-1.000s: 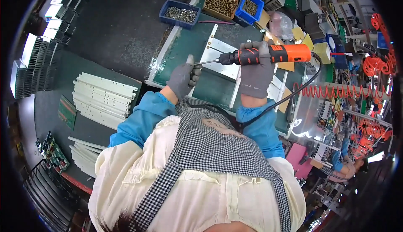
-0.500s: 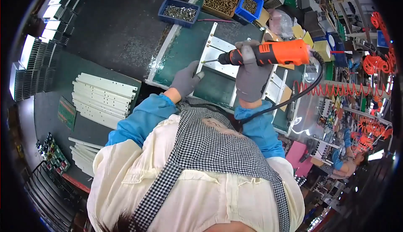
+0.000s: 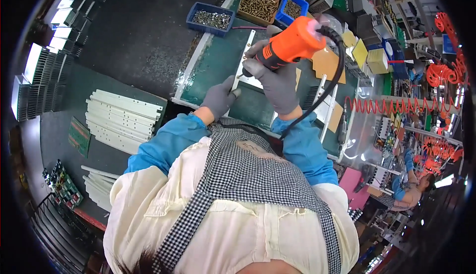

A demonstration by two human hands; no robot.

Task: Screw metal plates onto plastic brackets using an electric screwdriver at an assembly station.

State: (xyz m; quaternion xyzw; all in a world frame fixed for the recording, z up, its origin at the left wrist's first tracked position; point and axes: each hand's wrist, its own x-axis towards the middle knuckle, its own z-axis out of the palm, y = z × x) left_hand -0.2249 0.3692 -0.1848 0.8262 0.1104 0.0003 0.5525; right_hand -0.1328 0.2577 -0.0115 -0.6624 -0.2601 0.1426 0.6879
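1. Several white strips (image 3: 121, 120) stacked left.
2. Left hand (image 3: 218, 98), grey glove: fingers bent at near end of a white bar (image 3: 249, 41); cannot tell whether gripping.
3. Apron (image 3: 263, 185): chest marking creased, hard to make out.
4. Right hand (image 3: 277, 88), gloved: wrapped round orange-black power screwdriver (image 3: 292, 41), tilted over the bar; nose mostly hidden, tip contact unclear.
5. Black cord (image 3: 341, 58): lower end lost near apron.

driver (image 3: 292, 38): glossy plast. | gloves (image 3: 219, 99): matt fab. | bench (image 3: 215, 56): smooth, semi-gloss | apron (image 3: 263, 177): matt cloth | bin (image 3: 206, 27): plast.
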